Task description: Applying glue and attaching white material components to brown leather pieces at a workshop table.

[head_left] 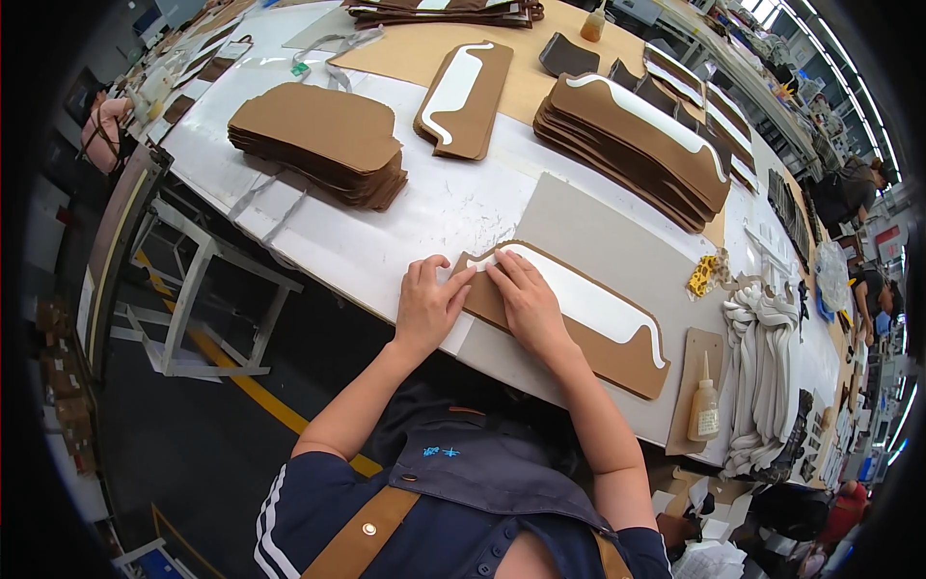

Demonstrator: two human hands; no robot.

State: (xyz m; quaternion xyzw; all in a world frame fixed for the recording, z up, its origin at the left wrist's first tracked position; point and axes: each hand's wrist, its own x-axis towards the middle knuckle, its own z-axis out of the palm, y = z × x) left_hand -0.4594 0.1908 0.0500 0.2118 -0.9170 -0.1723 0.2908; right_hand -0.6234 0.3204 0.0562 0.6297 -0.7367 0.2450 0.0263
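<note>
A long brown leather-like panel (603,361) with a shaped white piece (579,301) on its face lies in front of me, partly on a grey board (598,224). My left hand (424,307) rests at the panel's left end, its fingers apart and partly bent, the fingertips by the end of the white piece. Beside it, my right hand (529,305) lies with fingers stretched out on the white piece near the same end. The fingertips of both hands nearly meet. My right hand covers part of the panel and white piece.
Brown panels (313,130) are stacked at the far left, with more white-topped panels (632,135) at the far right. A single panel (468,96) lies between them. To my right are a glue bottle (705,403) and bundled white strips (757,376). A metal frame (183,318) stands left.
</note>
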